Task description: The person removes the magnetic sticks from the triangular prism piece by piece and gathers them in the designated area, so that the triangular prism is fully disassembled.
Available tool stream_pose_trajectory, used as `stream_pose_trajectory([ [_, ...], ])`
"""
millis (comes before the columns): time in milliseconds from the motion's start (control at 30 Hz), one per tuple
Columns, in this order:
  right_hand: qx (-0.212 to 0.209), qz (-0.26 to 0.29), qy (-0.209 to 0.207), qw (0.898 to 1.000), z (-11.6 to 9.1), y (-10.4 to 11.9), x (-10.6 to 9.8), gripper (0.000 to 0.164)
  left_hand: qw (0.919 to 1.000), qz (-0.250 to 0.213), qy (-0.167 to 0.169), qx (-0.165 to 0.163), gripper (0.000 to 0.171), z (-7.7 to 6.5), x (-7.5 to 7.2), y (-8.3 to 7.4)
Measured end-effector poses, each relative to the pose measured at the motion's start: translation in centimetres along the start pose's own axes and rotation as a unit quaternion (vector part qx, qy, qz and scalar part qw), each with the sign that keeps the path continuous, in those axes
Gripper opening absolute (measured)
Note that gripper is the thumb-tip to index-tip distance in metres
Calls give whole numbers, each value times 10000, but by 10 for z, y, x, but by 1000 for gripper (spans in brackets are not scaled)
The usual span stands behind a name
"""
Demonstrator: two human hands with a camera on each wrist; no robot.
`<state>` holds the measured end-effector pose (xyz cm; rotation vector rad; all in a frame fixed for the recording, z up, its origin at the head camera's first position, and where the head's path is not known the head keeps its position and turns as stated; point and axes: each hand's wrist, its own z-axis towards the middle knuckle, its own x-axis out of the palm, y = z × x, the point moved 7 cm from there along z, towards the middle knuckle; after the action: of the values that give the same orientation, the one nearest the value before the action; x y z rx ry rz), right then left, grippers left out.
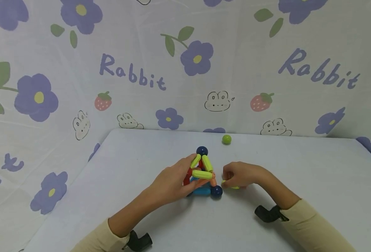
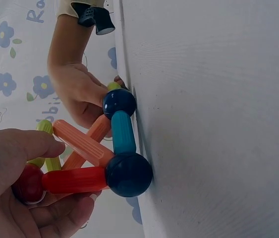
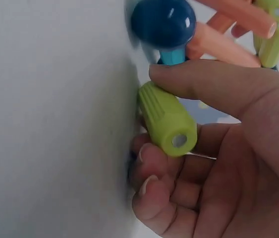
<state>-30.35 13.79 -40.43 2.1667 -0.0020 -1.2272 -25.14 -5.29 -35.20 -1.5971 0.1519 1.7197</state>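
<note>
A frame of magnetic rods and balls stands on the table, with blue rods [image 1: 202,191] low down, orange rods [image 2: 82,143] slanting across and yellow-green rods [image 1: 202,174] above. Dark blue balls [image 1: 216,191] sit at its corners, one of them at the top. My left hand [image 1: 169,182] grips the frame's left side, thumb and fingers around a red ball [image 2: 29,183] joined to a red rod [image 2: 75,180]. Just right of the frame, my right hand [image 1: 242,173] holds a loose yellow-green magnetic rod [image 3: 169,121] between thumb and curled fingers, close to the tabletop.
Behind the frame, a green ball [image 1: 226,139] lies near the back edge of the white table [image 1: 135,150]. A printed cloth [image 1: 135,38] with flowers and rabbits hangs behind and beside the table. Black wrist devices [image 1: 267,213] are fixed at both sleeves.
</note>
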Motion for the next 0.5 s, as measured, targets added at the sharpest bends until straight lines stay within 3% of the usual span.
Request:
stream_pose_trajectory([
  [100,44,174,-53,9998,3,-5,-1,15,10000,26,-2,34,76,0,0,0],
  [500,-269,-39,-545,9981,1,-12,-17,12,10000,53,-19,-75,80,1,0,0],
])
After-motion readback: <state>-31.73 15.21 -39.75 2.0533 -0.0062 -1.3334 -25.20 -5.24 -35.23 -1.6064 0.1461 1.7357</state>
